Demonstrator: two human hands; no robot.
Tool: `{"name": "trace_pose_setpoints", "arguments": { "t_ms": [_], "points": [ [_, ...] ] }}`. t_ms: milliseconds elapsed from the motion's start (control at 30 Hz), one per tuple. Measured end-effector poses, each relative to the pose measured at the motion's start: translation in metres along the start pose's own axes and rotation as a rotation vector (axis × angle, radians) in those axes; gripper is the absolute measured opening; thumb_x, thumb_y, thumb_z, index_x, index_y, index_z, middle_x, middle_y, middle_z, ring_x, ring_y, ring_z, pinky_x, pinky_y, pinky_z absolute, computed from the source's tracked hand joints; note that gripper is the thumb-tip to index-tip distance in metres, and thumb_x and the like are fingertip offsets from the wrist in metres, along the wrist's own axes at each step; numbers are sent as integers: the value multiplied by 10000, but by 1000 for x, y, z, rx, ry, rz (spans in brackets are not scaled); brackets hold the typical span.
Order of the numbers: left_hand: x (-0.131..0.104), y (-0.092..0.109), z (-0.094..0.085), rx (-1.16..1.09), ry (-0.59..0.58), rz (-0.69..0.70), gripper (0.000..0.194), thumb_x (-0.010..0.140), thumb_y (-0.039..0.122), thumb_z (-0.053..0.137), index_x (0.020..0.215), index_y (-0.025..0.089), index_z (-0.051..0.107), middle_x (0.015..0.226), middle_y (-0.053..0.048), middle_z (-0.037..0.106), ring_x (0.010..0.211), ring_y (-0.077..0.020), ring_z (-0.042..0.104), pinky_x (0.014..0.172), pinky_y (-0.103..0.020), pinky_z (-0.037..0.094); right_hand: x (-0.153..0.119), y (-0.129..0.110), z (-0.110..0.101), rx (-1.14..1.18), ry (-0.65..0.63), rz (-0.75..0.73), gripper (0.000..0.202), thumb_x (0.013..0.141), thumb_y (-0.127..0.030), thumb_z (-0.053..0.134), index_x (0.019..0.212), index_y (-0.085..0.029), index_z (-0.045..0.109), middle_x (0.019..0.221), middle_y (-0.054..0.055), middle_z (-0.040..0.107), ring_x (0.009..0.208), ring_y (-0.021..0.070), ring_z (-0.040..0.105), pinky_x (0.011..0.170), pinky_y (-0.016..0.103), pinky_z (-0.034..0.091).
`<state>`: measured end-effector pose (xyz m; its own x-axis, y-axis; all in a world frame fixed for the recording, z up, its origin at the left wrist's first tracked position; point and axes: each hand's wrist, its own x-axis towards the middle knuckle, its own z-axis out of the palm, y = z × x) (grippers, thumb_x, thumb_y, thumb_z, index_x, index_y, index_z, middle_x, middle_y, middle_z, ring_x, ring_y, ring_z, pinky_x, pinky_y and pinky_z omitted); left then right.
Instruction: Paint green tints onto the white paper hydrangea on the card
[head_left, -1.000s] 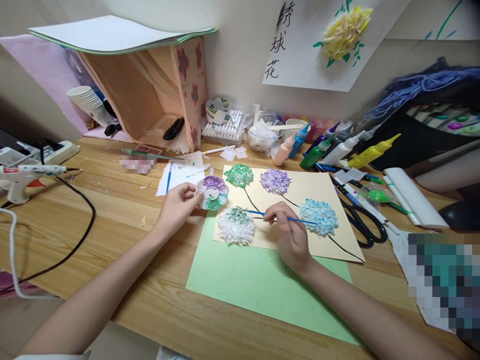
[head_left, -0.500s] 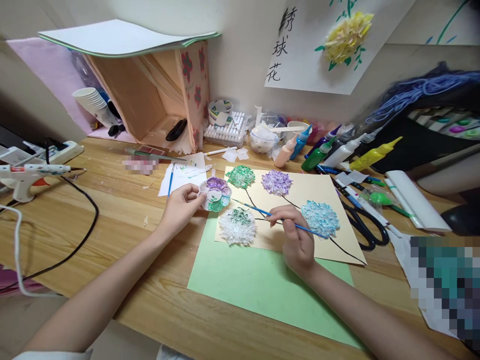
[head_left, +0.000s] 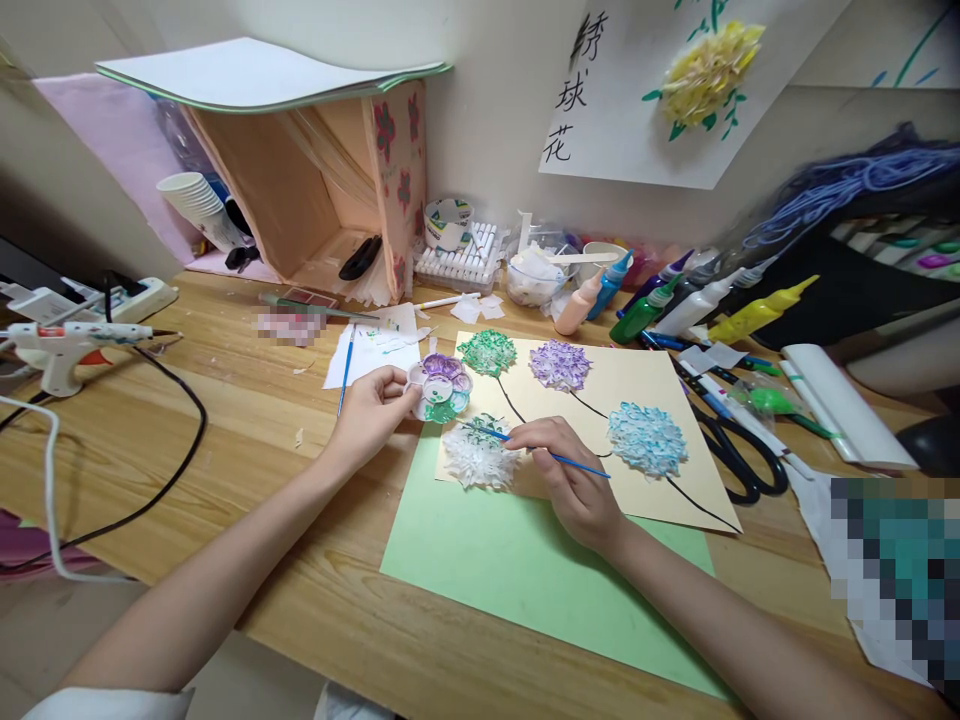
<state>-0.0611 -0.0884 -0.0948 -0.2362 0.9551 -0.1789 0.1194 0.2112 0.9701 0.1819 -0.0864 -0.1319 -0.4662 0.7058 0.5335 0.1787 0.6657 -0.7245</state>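
My left hand [head_left: 377, 412] pinches the rim of a small flower-shaped paint palette [head_left: 441, 388] smeared with purple and green. Between the fingers of my right hand [head_left: 574, 480] is a thin blue paintbrush [head_left: 559, 460], its tip over the white paper flower [head_left: 480, 458], whose upper part has green paint. I cannot tell whether the bristles touch it. On the same cream sheet [head_left: 630, 375] are a green flower [head_left: 487, 352], a purple flower [head_left: 560, 365] and a blue flower [head_left: 647, 440], with black stem lines. A green sheet [head_left: 525, 570] lies partly beneath.
Paint bottles [head_left: 637, 310] stand behind the sheet. Black-handled scissors [head_left: 739, 455] and a paper roll [head_left: 844, 405] lie to the right. At the left are a glue gun [head_left: 64, 345] and its black cord [head_left: 201, 410]. A second brush [head_left: 346, 375] rests on white paper [head_left: 382, 345].
My right hand has moved left and the brush tip has come down from beside the palette to the white flower. My left hand keeps hold of the palette. The view has shifted slightly.
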Motion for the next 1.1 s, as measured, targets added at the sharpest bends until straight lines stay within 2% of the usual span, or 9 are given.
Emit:
{"name": "trace_pose_setpoints", "arguments": {
  "t_ms": [67, 167, 267, 400, 567, 767, 833, 967, 1100],
  "points": [
    [0, 2, 0, 4, 11, 0, 311, 632, 419, 735, 718, 174, 564, 600, 31, 625, 575, -122, 611, 595, -230, 512, -2, 0, 1, 22, 74, -11, 258, 946, -191, 362, 1008, -246, 606, 918, 48, 662, 897, 196, 598, 765, 365, 457],
    [-1, 4, 0, 11, 26, -1, 290, 635, 400, 728, 706, 175, 559, 574, 35, 614, 562, -125, 609, 589, -233, 506, -4, 3, 3, 86, 319, -7, 248, 945, -214, 365, 946, -240, 612, 840, 46, 627, 846, 201, 581, 724, 364, 438],
    [1, 4, -3, 21, 45, 6, 264, 657, 379, 719, 713, 173, 565, 592, 30, 626, 568, -121, 610, 591, -224, 495, -2, 7, 2, 186, 535, 47, 247, 940, -252, 380, 797, -228, 580, 723, 29, 557, 743, 191, 543, 658, 346, 406],
    [3, 3, -7, 41, 46, 30, 228, 686, 354, 709, 725, 175, 574, 595, 32, 620, 580, -112, 605, 589, -199, 471, 3, 13, -3, 273, 670, 147, 273, 927, -271, 394, 680, -215, 496, 637, 3, 451, 648, 166, 487, 607, 323, 367],
    [3, 4, -8, 41, 51, 18, 192, 668, 307, 717, 705, 185, 574, 589, 31, 622, 570, -116, 599, 569, -194, 455, 5, 16, -7, 252, 701, 248, 300, 935, -310, 387, 661, -214, 463, 644, -7, 405, 666, 155, 477, 611, 306, 360],
    [1, 6, -5, 37, 72, -4, 206, 640, 311, 732, 706, 188, 580, 604, 24, 621, 589, -125, 595, 598, -206, 465, 5, 16, -6, 267, 575, 358, 305, 949, -367, 390, 704, -211, 481, 708, 4, 464, 657, 136, 456, 592, 286, 350],
    [2, 7, -5, 34, 79, -15, 237, 613, 321, 750, 707, 190, 577, 598, 25, 616, 582, -127, 588, 595, -211, 464, 5, 16, -6, 270, 566, 367, 302, 949, -379, 397, 714, -212, 484, 716, 3, 466, 654, 133, 456, 593, 283, 355],
    [2, 7, -4, 46, 84, -9, 261, 612, 362, 753, 708, 190, 582, 598, 19, 617, 584, -135, 591, 587, -217, 459, 5, 16, -6, 234, 646, 333, 299, 951, -381, 391, 715, -215, 471, 706, 3, 450, 682, 141, 477, 591, 279, 356],
    [2, 6, -5, 54, 72, 10, 244, 656, 377, 733, 710, 187, 589, 613, 18, 620, 594, -130, 596, 583, -208, 451, 4, 16, -6, 247, 601, 351, 301, 953, -378, 393, 716, -212, 480, 716, 1, 458, 669, 133, 476, 598, 274, 377]
  ]
}}
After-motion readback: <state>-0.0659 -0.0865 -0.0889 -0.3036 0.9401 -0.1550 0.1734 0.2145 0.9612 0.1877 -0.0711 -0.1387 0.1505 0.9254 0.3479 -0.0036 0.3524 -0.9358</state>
